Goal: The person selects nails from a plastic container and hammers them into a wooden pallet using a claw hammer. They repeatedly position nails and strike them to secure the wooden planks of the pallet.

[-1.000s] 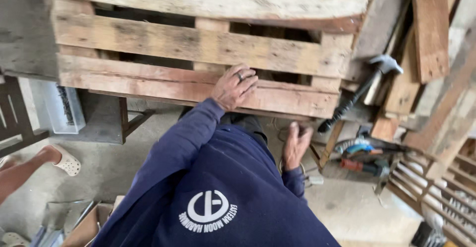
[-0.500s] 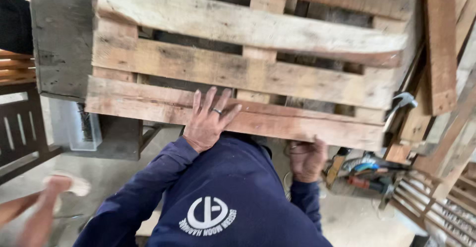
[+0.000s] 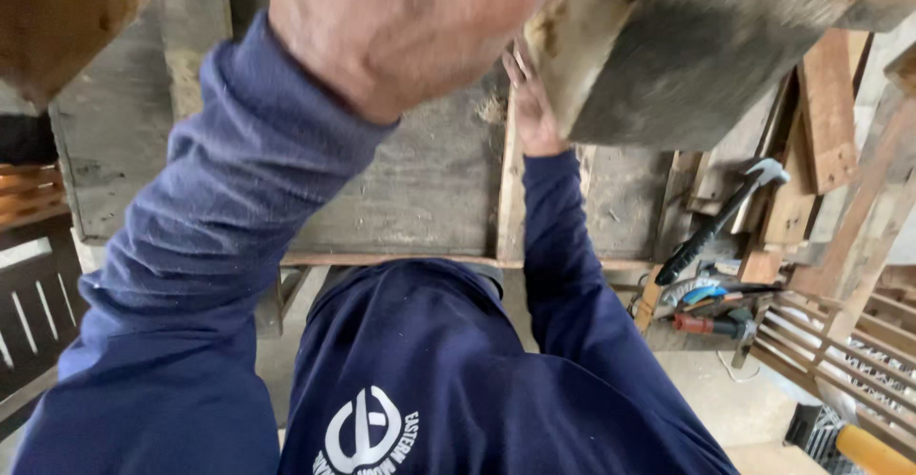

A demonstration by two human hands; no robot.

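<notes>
A weathered wooden pallet (image 3: 668, 65) is tipped up very near the camera, its grey block filling the upper right. My left hand (image 3: 410, 27) is raised at the top, huge and blurred, against the pallet's edge; its fingers are hidden. My right hand (image 3: 530, 103) reaches up along the pallet's lower edge, fingers wrapped on the wood beside the block. Both arms are in dark blue sleeves. Below them lies a grey board surface (image 3: 410, 189).
A black-handled hammer (image 3: 725, 217) leans among planks at the right. Blue and red-handled tools (image 3: 706, 308) lie below it, next to a slatted wooden frame (image 3: 821, 341). A dark slatted piece (image 3: 29, 313) stands at the left, a yellow-and-black object (image 3: 859, 442) at the bottom right.
The pallet has swung up from lying in front of me to just before the camera. Both hands rose with it, and the view has tilted downward.
</notes>
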